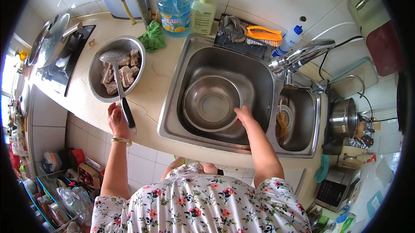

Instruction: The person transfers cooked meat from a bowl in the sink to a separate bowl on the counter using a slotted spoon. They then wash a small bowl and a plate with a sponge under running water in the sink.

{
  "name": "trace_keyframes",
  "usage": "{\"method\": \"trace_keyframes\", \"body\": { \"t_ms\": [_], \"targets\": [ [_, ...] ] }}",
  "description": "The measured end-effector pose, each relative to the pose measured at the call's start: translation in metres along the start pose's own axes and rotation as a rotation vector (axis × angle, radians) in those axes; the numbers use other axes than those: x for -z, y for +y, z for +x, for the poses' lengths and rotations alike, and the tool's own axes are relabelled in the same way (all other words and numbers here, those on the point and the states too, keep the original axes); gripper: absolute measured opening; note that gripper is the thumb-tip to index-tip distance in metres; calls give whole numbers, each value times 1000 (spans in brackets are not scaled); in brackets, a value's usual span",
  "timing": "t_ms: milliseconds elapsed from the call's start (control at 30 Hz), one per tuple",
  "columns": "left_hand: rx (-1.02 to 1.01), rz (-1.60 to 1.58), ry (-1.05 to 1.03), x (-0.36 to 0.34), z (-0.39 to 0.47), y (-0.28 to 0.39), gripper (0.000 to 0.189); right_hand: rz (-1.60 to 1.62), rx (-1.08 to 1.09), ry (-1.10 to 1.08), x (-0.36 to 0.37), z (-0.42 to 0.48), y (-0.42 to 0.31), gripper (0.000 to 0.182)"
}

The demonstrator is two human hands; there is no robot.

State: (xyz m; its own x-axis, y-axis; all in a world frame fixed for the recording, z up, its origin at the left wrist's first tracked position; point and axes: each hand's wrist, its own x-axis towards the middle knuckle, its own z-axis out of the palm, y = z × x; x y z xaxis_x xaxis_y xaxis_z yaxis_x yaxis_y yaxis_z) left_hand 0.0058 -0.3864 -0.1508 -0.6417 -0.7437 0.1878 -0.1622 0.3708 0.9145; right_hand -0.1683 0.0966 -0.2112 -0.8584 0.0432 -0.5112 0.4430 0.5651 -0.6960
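Note:
My right hand point(244, 115) grips the right rim of a round stainless steel basin point(194, 113) inside the large sink compartment point(256, 80). The basin looks nearly level, and its inside is bare metal with perhaps a little water. On the counter to the left stands a metal bowl point(94, 84) with several chunks of meat point(126, 74). A perforated skimmer point(112, 56) rests across it, its black handle point(128, 113) sticking out over the near rim. My left hand point(117, 121) is just below that rim, beside the handle, fingers loosely curled with nothing visible in them.
Behind the bowl are a green cloth point(152, 37), a blue pump bottle point(174, 11) and a pale green bottle point(203, 12). An orange brush point(264, 34) lies behind the sink. The faucet point(301, 56) stands above the small sink compartment point(303, 126). A gas stove point(76, 58) is far left.

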Motion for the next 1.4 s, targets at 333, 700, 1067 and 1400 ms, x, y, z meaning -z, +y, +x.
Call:
{"method": "trace_keyframes", "body": {
  "t_ms": [333,700,1067,1400],
  "targets": [
    [-42,33,30,0,-7,37,11,44,2,-20,-7,15,26,33],
    [71,-272,252,5,-2,27,40,55,-262,-11,-3,-12,-10,46],
    [771,-728,-444,31,75,40,44,241,759,-459,-105,-178,-188,64],
    [631,-733,-367,3,24,78,18,146,702,-650,-141,-221,-220,107]
  ]
}}
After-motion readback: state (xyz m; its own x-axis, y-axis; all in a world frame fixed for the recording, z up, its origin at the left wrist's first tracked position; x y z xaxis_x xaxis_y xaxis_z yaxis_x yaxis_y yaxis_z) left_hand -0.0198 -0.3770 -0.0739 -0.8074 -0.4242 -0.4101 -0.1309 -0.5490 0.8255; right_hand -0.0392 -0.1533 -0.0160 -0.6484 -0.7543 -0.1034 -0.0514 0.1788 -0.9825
